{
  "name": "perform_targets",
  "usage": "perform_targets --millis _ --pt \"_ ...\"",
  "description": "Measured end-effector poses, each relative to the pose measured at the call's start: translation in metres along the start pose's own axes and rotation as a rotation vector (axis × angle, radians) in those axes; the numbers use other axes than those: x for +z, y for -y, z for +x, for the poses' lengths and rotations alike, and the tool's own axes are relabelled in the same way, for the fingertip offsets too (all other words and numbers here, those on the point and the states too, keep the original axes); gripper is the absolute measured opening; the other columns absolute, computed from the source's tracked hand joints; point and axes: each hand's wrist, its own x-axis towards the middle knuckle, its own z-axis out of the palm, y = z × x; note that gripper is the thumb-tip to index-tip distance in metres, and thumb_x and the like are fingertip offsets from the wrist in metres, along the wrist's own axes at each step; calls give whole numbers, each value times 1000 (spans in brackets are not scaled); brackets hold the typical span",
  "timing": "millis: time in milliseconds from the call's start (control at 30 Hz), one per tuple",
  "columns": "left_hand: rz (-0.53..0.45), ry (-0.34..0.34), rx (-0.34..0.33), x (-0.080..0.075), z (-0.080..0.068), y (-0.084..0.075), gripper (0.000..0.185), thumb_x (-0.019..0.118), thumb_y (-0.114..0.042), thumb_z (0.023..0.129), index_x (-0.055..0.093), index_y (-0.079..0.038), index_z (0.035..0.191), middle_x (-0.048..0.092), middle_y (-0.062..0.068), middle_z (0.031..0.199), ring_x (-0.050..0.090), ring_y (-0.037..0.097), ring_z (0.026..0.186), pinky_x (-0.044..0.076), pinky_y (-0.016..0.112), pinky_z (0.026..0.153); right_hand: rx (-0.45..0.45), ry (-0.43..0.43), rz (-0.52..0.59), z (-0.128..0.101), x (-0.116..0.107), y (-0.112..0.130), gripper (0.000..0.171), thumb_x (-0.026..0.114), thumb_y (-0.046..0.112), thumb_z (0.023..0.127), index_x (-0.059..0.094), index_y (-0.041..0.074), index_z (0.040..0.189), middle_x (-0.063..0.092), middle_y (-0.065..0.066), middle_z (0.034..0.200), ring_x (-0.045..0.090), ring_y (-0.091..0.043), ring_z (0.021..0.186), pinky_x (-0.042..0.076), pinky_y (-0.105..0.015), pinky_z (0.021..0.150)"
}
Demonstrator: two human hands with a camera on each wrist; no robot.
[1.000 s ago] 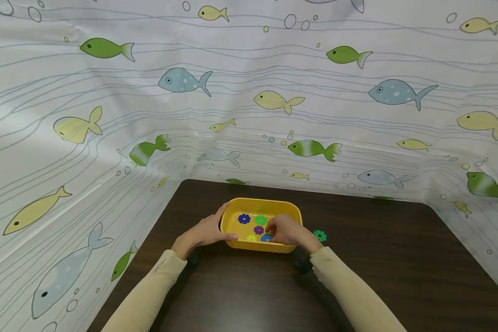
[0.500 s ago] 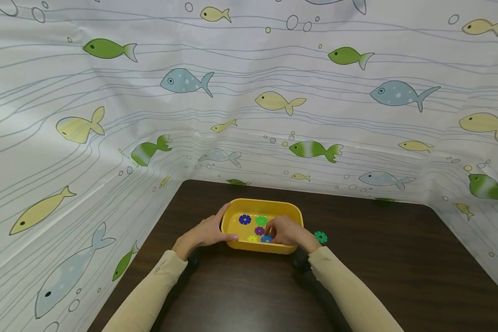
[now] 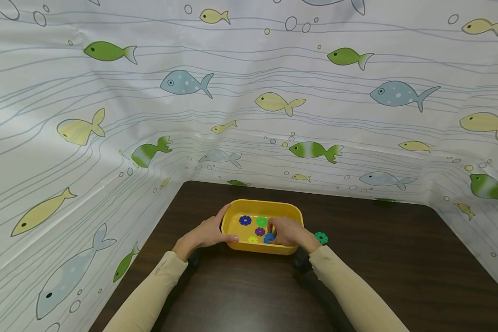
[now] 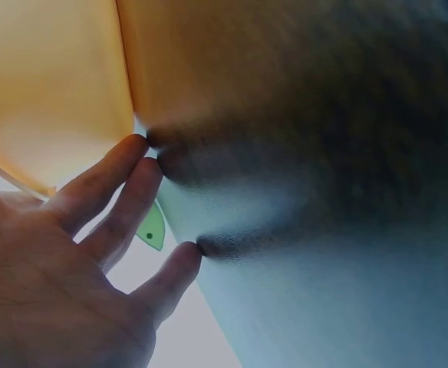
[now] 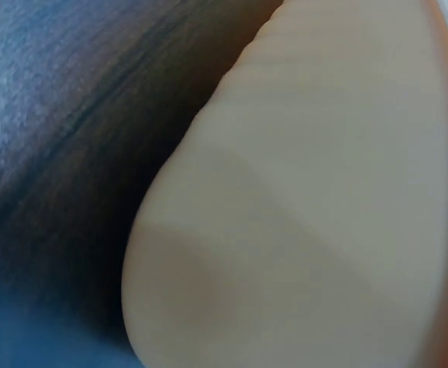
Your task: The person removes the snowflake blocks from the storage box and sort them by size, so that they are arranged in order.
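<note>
A yellow plastic tray point(image 3: 257, 248) stands on the dark table. My left hand point(image 3: 209, 231) holds its left end, thumb over the front rim. In the left wrist view, fingers of the left hand point(image 4: 78, 276) reach down beside the tray point(image 4: 51, 77), tips at the table. Inside the tray's right half, my right hand point(image 3: 289, 230) pinches a blue notched interlocking disc point(image 3: 267, 239), which stands tilted; the hand partly hides it. The right wrist view shows only the tray's outer wall point(image 5: 301, 215) and table, no hand.
Also in the tray lie a dark blue disc point(image 3: 242, 220), a light green disc point(image 3: 259, 223), a purple disc point(image 3: 257, 232) and a yellow disc point(image 3: 252, 239). A green disc point(image 3: 324, 239) rests on the table point(image 3: 382, 258), right of the tray. A fish-print sheet point(image 3: 240, 55) surrounds the table.
The blue disc has tipped up and shifted slightly right in my right hand's fingers. My left hand keeps its place on the tray, and the other discs stay put.
</note>
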Motion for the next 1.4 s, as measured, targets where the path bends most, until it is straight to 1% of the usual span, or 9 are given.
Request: perform_targets --millis 133,233,333,467,633,867,1100,1267,1400 --pt "-4 -2 7 0 0 0 114 78 -59 77 6 -34 161 61 5 122 60 17 92 57 37 94 -10 32 0 -1 -2 -1 30 82 20 84 66 16 109 64 -1 95 54 -17 81 55 -34 83" --pt "-10 -4 12 -1 0 0 115 79 -61 76 7 -34 161 62 5 121 60 17 91 57 36 93 -24 50 10 -1 -4 -3 29 81 17 85 67 18 111 67 -2 99 56 -17 83 57 -37 87" --pt "-8 -5 9 0 1 0 116 79 -61 75 7 -34 161 61 4 121 60 16 90 57 36 93 -48 53 24 -2 -4 -5 29 80 11 84 71 20 110 70 -4 102 58 -17 86 58 -39 90" --pt "1 -2 6 0 1 0 114 79 -60 76 7 -34 161 62 4 120 60 16 90 57 35 91 -74 39 34 -3 -3 -7 31 79 10 83 74 21 112 72 -3 104 60 -16 89 59 -40 93" --pt "2 -5 4 0 1 0 112 79 -57 78 8 -34 161 62 4 119 60 17 89 56 33 89 -95 27 58 -4 -3 -6 31 80 12 83 76 20 114 73 -1 101 60 -14 86 59 -38 90" --pt "-1 -6 7 1 0 2 113 79 -57 77 7 -34 161 61 5 124 60 17 91 57 37 94 -111 60 66 -5 -5 -6 35 78 7 84 76 23 115 70 3 92 58 -13 80 58 -30 81" --pt "2 -6 9 0 1 0 114 80 -58 77 7 -33 162 62 4 120 60 16 89 57 34 91 -87 77 95 -5 -5 -7 36 77 3 83 76 23 112 67 3 90 56 -14 81 57 -29 80" --pt "-2 -6 9 1 1 0 114 79 -57 77 7 -33 162 62 5 122 60 16 90 58 36 92 -88 56 114 -6 -4 -8 35 76 2 83 76 22 112 67 3 90 56 -15 81 56 -29 78" --pt "3 -9 3 1 0 1 114 79 -58 78 6 -34 161 61 4 125 60 16 92 58 37 95 -107 21 129 -6 -3 -8 33 79 6 83 77 20 113 68 3 89 56 -14 80 56 -28 78"
